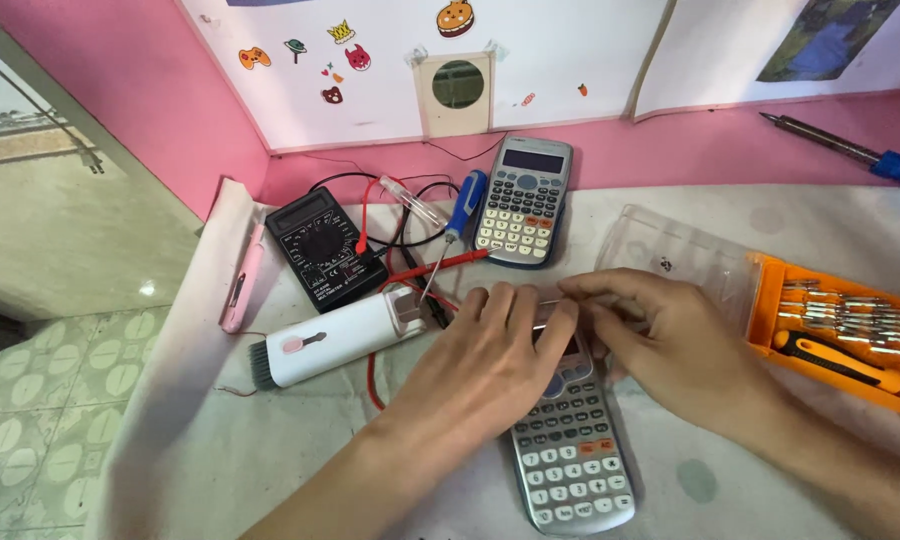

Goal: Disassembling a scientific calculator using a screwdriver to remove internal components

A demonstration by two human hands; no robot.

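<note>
My left hand (490,365) and right hand (670,345) pinch the top edge of a grey calculator (570,450) lying on the table (270,470); it looks light, rigid and slippery, best gripped by its sides. Right: an orange screwdriver case (770,310). Behind: coloured stickers (345,50) on a white board.

Hidden & cropped bits
Both hands covered the near calculator (570,450) top; soldering iron (850,150) & orange bit case (770,330) ran off right edge.
</note>
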